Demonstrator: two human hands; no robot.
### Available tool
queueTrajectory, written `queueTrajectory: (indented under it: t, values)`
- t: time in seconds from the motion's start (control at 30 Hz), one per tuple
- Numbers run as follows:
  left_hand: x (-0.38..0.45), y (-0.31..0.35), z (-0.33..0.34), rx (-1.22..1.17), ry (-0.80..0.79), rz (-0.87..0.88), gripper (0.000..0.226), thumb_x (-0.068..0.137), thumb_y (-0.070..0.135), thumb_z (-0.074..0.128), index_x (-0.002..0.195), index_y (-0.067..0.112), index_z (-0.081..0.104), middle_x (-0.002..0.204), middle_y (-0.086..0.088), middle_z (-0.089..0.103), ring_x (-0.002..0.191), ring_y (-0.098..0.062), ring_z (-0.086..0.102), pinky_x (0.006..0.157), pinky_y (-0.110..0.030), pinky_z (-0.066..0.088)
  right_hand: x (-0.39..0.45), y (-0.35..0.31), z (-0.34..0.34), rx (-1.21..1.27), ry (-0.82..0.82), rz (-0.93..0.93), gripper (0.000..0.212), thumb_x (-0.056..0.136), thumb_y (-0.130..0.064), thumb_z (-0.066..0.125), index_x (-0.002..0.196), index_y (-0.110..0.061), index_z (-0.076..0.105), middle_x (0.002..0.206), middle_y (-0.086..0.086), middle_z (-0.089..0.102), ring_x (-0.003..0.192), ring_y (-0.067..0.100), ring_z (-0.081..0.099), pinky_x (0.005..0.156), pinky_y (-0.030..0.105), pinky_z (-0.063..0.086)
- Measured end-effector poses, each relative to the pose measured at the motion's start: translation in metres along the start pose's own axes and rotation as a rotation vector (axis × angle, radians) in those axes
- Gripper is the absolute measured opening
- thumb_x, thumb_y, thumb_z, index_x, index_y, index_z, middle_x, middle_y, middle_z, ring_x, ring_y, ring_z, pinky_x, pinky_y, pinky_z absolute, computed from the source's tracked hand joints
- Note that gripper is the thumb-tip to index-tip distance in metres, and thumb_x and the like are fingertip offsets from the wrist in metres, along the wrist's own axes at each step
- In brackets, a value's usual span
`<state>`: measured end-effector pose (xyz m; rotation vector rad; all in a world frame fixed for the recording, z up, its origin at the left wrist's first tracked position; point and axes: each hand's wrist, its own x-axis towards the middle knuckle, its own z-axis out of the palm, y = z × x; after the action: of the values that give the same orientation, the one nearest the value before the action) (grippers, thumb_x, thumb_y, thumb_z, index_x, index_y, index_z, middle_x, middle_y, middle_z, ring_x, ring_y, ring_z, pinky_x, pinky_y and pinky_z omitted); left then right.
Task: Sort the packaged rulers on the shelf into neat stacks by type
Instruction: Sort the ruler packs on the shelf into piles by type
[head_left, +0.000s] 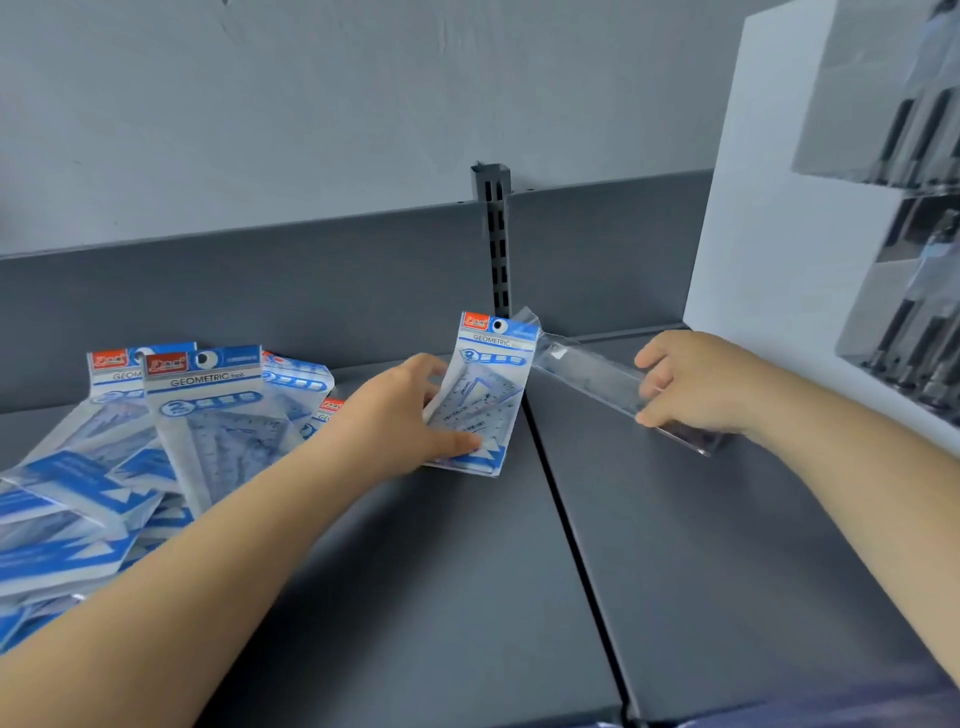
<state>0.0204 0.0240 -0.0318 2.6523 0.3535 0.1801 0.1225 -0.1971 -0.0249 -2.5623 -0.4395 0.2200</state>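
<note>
Two bare forearms and hands, with a strip of dark cloth at the frame's bottom edge.

The left hand (400, 415) and right hand (696, 384) wear no gloves, rings, watch or bands, and both forearms are uncovered from wrist to frame edge, with no sleeve showing. Fingernails are short and unpainted where visible. In the lower right corner of the frame lies a blurred piece of dark bluish-purple clothing (852, 701); its cut cannot be made out.

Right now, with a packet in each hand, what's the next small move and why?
Probably carry the geometric set packet in the left hand over to the matching pile on the left. The right hand holds a different type, a clear straight ruler, which belongs apart.
</note>
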Motion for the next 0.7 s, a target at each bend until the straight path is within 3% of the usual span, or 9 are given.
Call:
queueTrajectory:
  t: [0.07, 0.17, 0.23, 0.3, 0.37, 0.43, 0.5, 0.7]
  values:
    - [0.000, 0.000, -0.002, -0.019, 0.022, -0.014, 0.074, 0.071, 0.033, 0.079, 0.133, 0.021, 0.040, 0.105, 0.008, 0.059, 0.092, -0.016, 0.057, 0.083, -0.028, 0.045, 0.003, 0.004, 0.003, 0.003, 0.033, -0.020, 0.047, 0.080, 0.001, 0.057, 0.125, 0.007, 0.046, 0.118, 0.023, 0.059, 0.076, 0.031, 0.049, 0.067, 0.028, 0.038]
    - [0.001, -0.002, -0.003, -0.061, 0.012, -0.049, 0.076, 0.070, 0.031, 0.081, 0.133, 0.020, 0.040, 0.086, 0.011, 0.059, 0.086, -0.016, 0.059, 0.080, -0.030, 0.047, 0.004, 0.005, 0.004, 0.124, 0.115, -0.066, 0.035, 0.085, -0.004, 0.053, 0.119, -0.011, 0.054, 0.108, 0.008, 0.059, 0.095, 0.029, 0.055, 0.069, 0.027, 0.040]
    - [0.002, -0.005, -0.005, -0.092, 0.004, -0.062, 0.071, 0.070, 0.031, 0.080, 0.130, 0.020, 0.043, 0.086, 0.010, 0.062, 0.082, -0.013, 0.059, 0.078, -0.028, 0.046, 0.004, 0.002, 0.003, 0.283, 0.144, -0.094, 0.025, 0.082, -0.003, 0.054, 0.107, -0.006, 0.058, 0.101, 0.015, 0.061, 0.093, 0.036, 0.057, 0.072, 0.031, 0.039]
    - [0.003, -0.006, -0.007, -0.158, 0.020, -0.053, 0.058, 0.074, 0.027, 0.078, 0.124, 0.018, 0.050, 0.090, 0.007, 0.066, 0.077, -0.013, 0.059, 0.072, -0.027, 0.047, 0.000, -0.003, 0.001, 0.469, 0.126, -0.121, 0.018, 0.081, 0.002, 0.053, 0.096, -0.006, 0.061, 0.083, 0.013, 0.060, 0.078, 0.032, 0.057, 0.070, 0.032, 0.040]
    - [0.002, -0.006, -0.011, -0.250, 0.050, -0.030, 0.041, 0.080, 0.019, 0.072, 0.117, 0.015, 0.056, 0.095, 0.001, 0.069, 0.068, -0.016, 0.057, 0.056, -0.024, 0.047, -0.006, -0.008, -0.001, 0.661, 0.074, -0.140, 0.021, 0.085, 0.006, 0.050, 0.090, -0.010, 0.063, 0.071, 0.004, 0.055, 0.064, 0.019, 0.053, 0.061, 0.029, 0.044]
    - [-0.002, -0.003, -0.018, -0.321, 0.083, -0.010, 0.023, 0.085, 0.013, 0.066, 0.107, 0.012, 0.061, 0.089, -0.003, 0.069, 0.054, -0.021, 0.052, 0.043, -0.023, 0.042, -0.012, -0.011, -0.004, 0.782, 0.024, -0.152, 0.023, 0.087, 0.008, 0.050, 0.090, -0.011, 0.063, 0.071, 0.002, 0.055, 0.060, 0.015, 0.053, 0.059, 0.027, 0.047]
    - [-0.008, -0.002, -0.028, -0.360, 0.133, 0.001, 0.009, 0.087, 0.012, 0.062, 0.097, 0.014, 0.062, 0.082, -0.004, 0.068, 0.046, -0.021, 0.048, 0.042, -0.026, 0.040, -0.017, -0.015, -0.007, 0.857, -0.031, -0.158, 0.023, 0.087, 0.008, 0.051, 0.088, -0.012, 0.062, 0.075, 0.003, 0.057, 0.060, 0.014, 0.056, 0.060, 0.026, 0.049]
    - [-0.053, -0.010, -0.070, -0.634, 0.421, -0.059, 0.014, 0.092, 0.006, 0.054, 0.092, 0.019, 0.058, 0.085, -0.003, 0.065, 0.064, -0.020, 0.057, 0.043, -0.024, 0.047, -0.048, -0.065, 0.002, 1.004, -0.248, -0.287, 0.020, 0.087, 0.006, 0.054, 0.089, -0.013, 0.062, 0.081, 0.004, 0.062, 0.058, 0.009, 0.063, 0.054, 0.021, 0.054]
